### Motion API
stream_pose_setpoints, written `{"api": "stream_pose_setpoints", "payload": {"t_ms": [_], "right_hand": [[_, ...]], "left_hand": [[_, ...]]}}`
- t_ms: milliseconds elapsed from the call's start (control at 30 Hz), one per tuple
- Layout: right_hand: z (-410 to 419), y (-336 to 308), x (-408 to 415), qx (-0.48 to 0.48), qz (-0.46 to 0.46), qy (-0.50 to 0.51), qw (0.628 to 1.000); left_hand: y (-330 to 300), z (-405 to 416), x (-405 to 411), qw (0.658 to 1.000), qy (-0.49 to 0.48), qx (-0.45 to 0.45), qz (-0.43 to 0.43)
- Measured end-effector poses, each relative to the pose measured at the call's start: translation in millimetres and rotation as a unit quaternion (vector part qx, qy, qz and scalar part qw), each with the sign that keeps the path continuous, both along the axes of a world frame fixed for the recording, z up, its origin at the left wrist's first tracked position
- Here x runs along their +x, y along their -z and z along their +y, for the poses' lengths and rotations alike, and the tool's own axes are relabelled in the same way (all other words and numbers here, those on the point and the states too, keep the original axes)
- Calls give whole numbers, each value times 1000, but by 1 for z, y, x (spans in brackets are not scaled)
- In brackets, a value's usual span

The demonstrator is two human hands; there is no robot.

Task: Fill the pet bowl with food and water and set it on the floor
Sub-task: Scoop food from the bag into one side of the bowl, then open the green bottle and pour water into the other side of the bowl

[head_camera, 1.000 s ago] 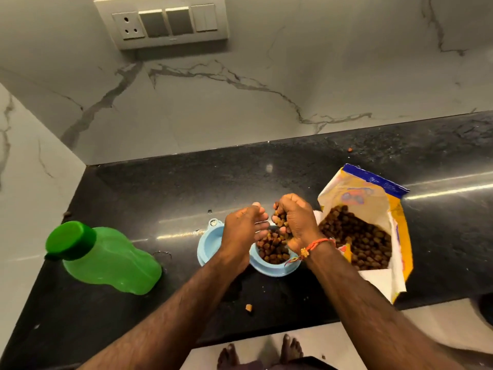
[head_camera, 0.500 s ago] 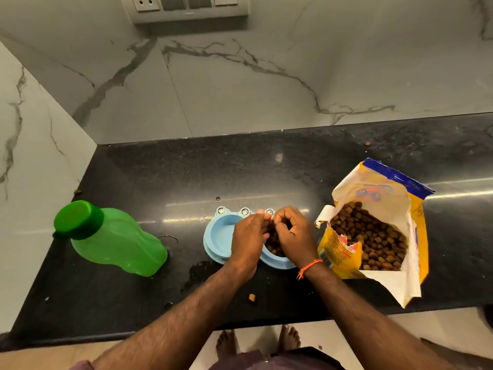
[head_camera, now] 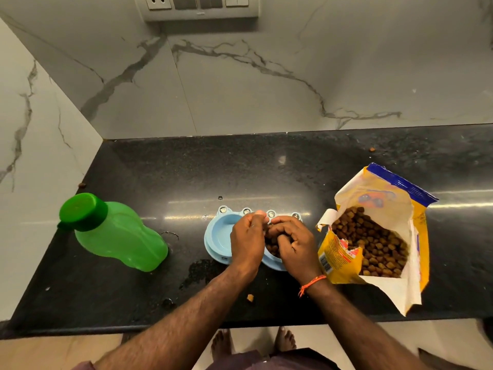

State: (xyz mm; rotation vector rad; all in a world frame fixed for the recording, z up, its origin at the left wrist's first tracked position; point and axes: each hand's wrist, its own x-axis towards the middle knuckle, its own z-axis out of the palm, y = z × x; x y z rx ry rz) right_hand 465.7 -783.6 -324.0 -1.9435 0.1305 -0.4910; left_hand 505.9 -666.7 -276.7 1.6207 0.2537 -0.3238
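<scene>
Pet bowl (head_camera: 221, 236) under both hands; left hand (head_camera: 246, 243), right hand (head_camera: 293, 245) fingers curled over kibble (head_camera: 272, 248), grasp unclear.

You've got bare forearms, no sleeves; orange thread band (head_camera: 312, 283) w/ knot on your right wrist; bare feet (head_camera: 222, 343), dark shorts below.

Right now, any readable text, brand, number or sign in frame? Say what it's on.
None can be read.
Pet food bag: a printed picture near the top and a blue band, no legible words.
Bag's torn front flap: a barcode and fine print, too small and blurred to read.
Green bottle: no label visible.
Blue pet bowl: no markings visible.
Wall switch panel: no legible marks.
</scene>
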Motion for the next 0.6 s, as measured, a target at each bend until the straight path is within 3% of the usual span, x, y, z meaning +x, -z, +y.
{"api": "stream_pose_setpoints", "payload": {"t_ms": [367,600], "right_hand": [[5,-24,14,-116,-62,79,988],[58,-74,44,-91,-115,-29,989]], "left_hand": [[-24,21,6,994,-18,64,-82],[-114,80,20,962,-16,116,-248]]}}
